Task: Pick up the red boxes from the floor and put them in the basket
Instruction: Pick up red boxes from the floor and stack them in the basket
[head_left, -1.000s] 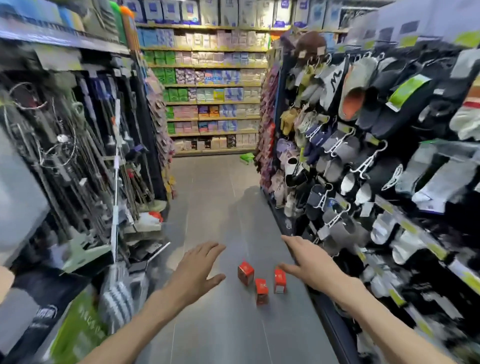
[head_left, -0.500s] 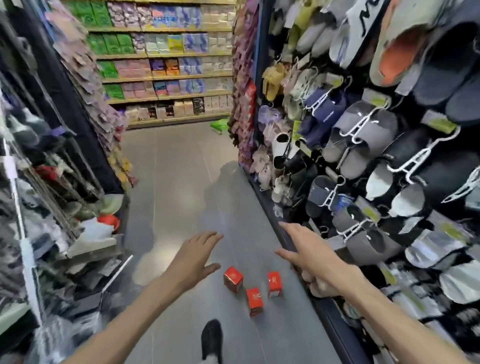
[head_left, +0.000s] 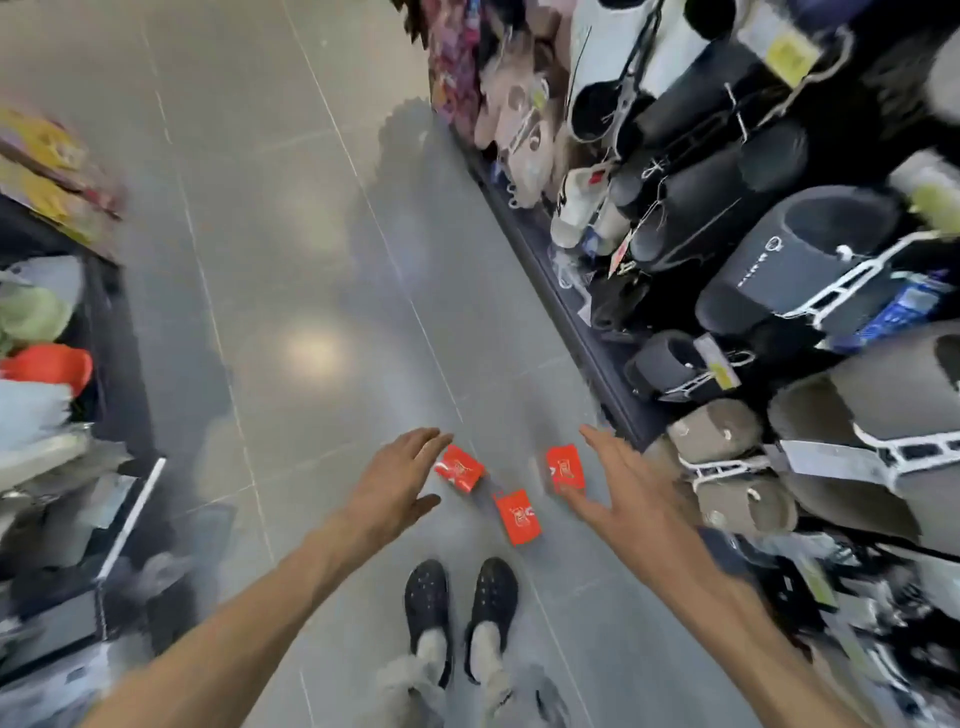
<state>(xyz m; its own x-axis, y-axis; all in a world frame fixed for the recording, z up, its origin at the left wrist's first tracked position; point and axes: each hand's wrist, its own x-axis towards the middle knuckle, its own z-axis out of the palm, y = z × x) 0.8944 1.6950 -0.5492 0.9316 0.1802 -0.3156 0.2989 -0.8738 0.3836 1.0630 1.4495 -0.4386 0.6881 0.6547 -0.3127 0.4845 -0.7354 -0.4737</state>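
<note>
Three small red boxes lie on the grey tiled floor just ahead of my feet: a left red box (head_left: 459, 466), a middle red box (head_left: 516, 517) and a right red box (head_left: 565, 466). My left hand (head_left: 397, 482) hovers open, its fingertips over the edge of the left box. My right hand (head_left: 626, 486) is open too, stretched out beside the right box with the thumb near it. Neither hand holds anything. No basket is in view.
A rack of hanging slippers (head_left: 779, 291) lines the right side, its dark base edge (head_left: 550, 280) close to the boxes. Shelves with goods (head_left: 52, 405) stand at the left. My feet in dark clogs (head_left: 460, 603) stand right behind the boxes.
The view has tilted down from the aisle to the floor and my feet came into sight. Both open hands have come closer to the red boxes.
</note>
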